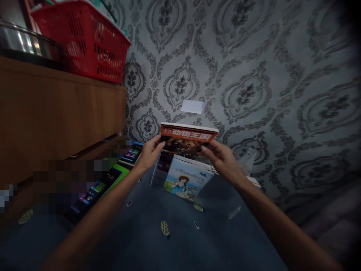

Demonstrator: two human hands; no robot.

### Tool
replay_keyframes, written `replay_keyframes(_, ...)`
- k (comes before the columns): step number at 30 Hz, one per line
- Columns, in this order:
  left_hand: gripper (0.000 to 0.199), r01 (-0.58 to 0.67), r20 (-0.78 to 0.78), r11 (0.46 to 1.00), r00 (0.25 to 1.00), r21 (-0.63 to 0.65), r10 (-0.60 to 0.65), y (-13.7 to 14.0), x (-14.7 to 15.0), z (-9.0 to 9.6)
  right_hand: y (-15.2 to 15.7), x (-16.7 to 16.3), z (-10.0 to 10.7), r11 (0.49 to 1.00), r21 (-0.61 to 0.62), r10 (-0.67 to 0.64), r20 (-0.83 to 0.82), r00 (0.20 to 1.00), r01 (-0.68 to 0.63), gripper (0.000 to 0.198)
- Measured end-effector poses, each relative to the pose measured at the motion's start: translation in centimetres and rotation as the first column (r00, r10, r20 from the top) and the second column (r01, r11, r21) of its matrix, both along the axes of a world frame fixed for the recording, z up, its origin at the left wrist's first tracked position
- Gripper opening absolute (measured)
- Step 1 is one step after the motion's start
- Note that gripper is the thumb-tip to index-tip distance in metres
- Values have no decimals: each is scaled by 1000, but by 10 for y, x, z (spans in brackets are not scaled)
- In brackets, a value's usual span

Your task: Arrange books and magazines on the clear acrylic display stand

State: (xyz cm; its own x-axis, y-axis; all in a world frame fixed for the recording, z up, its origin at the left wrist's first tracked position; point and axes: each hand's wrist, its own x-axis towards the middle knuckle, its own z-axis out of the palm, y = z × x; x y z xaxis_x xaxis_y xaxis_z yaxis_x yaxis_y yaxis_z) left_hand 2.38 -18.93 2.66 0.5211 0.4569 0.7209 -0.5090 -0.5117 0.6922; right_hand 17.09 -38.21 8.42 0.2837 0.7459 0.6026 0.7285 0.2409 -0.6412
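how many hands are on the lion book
2: the left hand holds the left side of the lion book, and the right hand holds its right side. No other hand shows.

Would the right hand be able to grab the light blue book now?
Probably not as things stand: the right hand grips the lion-cover book. If freed, it likely could; nothing covers the front of the light blue book.
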Motion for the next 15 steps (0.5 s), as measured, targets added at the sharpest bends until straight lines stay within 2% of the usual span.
replay_keyframes(5, 22, 36, -60, 999, 998, 17, -35, 7, 17, -14, -2, 21, -11, 998, -63, -29, -51, 998, 26, 48)
replay_keyframes(9, 21, 50, -149, 998, 988, 35, -45, 15, 22, -27, 0, 31, -20, 987, -161, -45, -85, 995, 31, 50)
replay_keyframes(12, 20, 35, -235, 995, 972, 90, -13, 21, 22, -34, 1, 36, -23, 977, -210, -56, -42, 998, 46, 46)
replay_keyframes(15, 17, -20, -276, 978, 958, 206, 78, 24, 20, -37, 1, 44, -23, 967, -229, -102, 67, 993, 115, 39)
